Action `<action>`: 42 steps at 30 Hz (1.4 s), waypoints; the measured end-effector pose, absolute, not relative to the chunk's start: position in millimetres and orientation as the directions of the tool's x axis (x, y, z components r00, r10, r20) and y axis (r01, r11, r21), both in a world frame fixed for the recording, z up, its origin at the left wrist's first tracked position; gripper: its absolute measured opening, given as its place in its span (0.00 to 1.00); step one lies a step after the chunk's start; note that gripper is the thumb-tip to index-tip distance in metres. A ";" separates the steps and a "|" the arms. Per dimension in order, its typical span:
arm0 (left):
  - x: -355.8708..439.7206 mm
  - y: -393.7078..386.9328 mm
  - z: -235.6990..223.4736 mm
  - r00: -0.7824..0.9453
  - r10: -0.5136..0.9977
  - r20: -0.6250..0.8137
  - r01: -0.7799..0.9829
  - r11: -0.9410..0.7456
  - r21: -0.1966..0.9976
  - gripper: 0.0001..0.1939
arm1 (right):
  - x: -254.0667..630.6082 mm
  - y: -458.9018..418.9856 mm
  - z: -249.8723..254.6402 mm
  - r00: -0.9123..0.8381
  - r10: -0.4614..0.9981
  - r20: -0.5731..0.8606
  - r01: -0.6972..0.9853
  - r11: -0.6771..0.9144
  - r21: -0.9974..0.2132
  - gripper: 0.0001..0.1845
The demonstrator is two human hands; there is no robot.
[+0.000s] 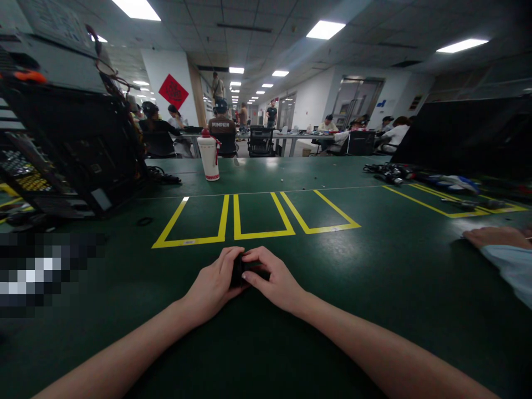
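Observation:
Above the green table, my left hand (214, 280) is wrapped round a small black object (237, 271). My right hand (276, 280) meets it from the other side, thumb and index finger bent against the object's right side. Fingers cover most of the object, so its kind cannot be made out; it looks dark and upright. Both hands are close together, just in front of the yellow tape outlines (266, 235) on the tabletop.
An open black computer case (83, 149) stands at the left. A white cup with a red lid (208, 158) is behind the tape. Cables (386, 173) and a dark monitor (465, 136) are at the right. Another person's hand (494, 237) rests at the right edge.

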State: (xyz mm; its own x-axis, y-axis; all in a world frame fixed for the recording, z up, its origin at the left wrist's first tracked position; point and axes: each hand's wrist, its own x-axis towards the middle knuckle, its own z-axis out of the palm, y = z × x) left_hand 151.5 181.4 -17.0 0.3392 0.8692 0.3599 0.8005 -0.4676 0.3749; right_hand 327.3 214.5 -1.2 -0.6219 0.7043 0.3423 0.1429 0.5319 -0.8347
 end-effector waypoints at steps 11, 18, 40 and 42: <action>150.6 180.9 -18.1 0.327 0.882 0.339 0.803 -0.449 0.393 0.32 | 326.9 214.4 -1.7 -0.642 0.697 0.320 0.144 0.519 -0.843 0.15; 150.8 179.9 -15.0 0.337 0.882 0.331 0.803 -0.452 0.388 0.30 | 326.6 214.6 -1.4 -0.619 0.721 0.310 0.161 0.504 -0.849 0.13; 150.3 180.7 -14.5 0.337 0.887 0.317 0.810 -0.445 0.383 0.31 | 325.3 215.1 -2.3 -0.628 0.729 0.272 0.145 0.453 -0.880 0.16; 149.9 180.8 -14.8 0.329 0.891 0.313 0.813 -0.436 0.387 0.31 | 325.1 215.0 -1.8 -0.635 0.724 0.269 0.155 0.461 -0.874 0.16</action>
